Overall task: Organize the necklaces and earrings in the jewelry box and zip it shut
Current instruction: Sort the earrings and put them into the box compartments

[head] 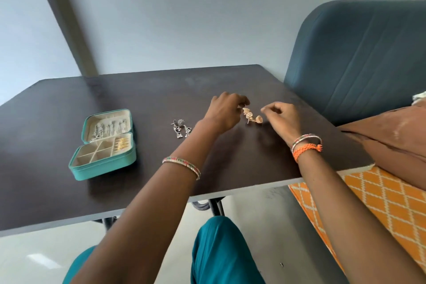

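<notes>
Gold earrings: lying between both hands on the table.
Left hand: fingers apparently pinched on them.
Right hand: curled; grip unclear.
Silver earrings, open jewelry box: set leftward.

Beaded bangles, orange braided wristband

You sit in a home living room: dark tabletop, blue upholstered sofa at right, orange patterned mat below it.
</notes>
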A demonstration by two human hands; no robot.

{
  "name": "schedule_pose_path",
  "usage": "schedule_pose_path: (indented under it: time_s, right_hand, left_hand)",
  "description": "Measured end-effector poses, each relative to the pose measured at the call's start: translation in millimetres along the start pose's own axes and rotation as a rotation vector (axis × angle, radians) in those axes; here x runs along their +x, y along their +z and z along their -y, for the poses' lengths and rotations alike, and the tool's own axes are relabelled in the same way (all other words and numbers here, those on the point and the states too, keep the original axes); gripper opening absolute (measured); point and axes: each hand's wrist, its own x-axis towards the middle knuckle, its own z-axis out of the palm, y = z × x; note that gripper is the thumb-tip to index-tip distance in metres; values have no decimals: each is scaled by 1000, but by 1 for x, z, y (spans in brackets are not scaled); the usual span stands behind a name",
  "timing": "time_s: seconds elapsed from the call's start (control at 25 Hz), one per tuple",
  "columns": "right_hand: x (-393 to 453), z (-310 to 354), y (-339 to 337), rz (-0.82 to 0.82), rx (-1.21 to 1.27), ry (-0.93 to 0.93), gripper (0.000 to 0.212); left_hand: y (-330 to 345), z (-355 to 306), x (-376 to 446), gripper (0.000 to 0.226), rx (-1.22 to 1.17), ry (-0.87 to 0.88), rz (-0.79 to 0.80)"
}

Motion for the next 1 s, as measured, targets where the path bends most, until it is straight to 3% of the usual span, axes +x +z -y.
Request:
schedule_pose_path:
  time_s: [0.12, 0.24, 0.32, 0.48, 0.64, 1.0]
  right_hand:
    - [-4, -1, 2, 168, -169, -106, 17]
    - [-4, -3, 1, 184, -408, -202, 23]
    - [-3, -4, 2, 183, -425, -210, 23]
    - [0, -8, 5, 160, -215, -136, 22]
    - [-4, -3, 2, 106, -15, -109, 21]
    - [-15, 1, 2, 116, 277, -92, 13]
  left_hand:
    - [6, 0, 17, 37, 95, 37, 86]
    - [12, -3, 25, 38, 189, 73, 188]
    - [16, 0, 30, 33, 198, 83, 234]
    - [19, 1, 32, 25, 153, 81, 191]
    - [15, -3, 29, 18, 212, 119, 16]
    - [15, -3, -1, 15, -11, -37, -177]
